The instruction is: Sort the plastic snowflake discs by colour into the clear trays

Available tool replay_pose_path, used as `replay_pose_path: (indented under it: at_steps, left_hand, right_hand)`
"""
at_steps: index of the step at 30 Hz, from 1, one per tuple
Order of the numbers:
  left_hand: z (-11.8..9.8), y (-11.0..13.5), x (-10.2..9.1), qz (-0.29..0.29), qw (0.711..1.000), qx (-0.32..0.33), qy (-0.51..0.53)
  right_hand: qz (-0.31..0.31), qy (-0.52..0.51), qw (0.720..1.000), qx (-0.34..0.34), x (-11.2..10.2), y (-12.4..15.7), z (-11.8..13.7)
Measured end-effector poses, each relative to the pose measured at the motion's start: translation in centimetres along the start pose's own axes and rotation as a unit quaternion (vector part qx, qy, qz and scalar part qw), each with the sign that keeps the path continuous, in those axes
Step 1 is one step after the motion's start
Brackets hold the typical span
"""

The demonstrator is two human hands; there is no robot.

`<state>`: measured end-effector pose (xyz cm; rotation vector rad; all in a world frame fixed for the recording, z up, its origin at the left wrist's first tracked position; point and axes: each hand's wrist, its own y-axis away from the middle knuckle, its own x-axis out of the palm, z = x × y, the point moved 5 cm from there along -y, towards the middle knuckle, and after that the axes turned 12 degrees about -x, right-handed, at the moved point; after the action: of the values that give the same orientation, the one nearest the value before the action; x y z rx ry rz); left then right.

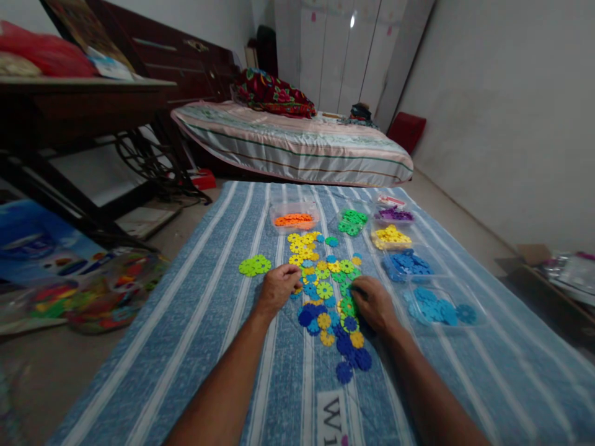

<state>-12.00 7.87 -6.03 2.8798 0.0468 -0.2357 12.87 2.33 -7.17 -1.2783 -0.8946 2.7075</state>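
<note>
Loose notched plastic discs (324,290) in yellow, lime, green, blue and orange-yellow are strewn over the striped cloth between my hands. My left hand (277,290) is at the left edge of this spread, its fingers pinched together by the yellow and light blue pieces. What it holds, if anything, I cannot make out. On the right edge, my right hand (374,302) is curled beside the green discs, its fingertips partly hidden. Left of my left hand lies a small heap of lime green discs (255,266). Dark blue discs (353,354) lie nearest to me.
At the far side stands a clear box of orange discs (294,221). Boxes of green (352,222), purple (394,214), yellow (391,236), blue (409,265) and light blue discs (439,308) line the right. Beyond the table is a bed (297,145); bagged pieces (114,300) lie on the floor left.
</note>
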Motion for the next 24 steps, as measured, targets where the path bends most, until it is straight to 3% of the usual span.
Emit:
replay_pose_path:
  at_steps: [24]
  left_hand:
    - [0.30,-0.24,0.06,-0.006,1.000,0.006,-0.014]
  right_hand:
    - [-0.033,0.003,0.999,0.002,0.00,0.37,-0.04]
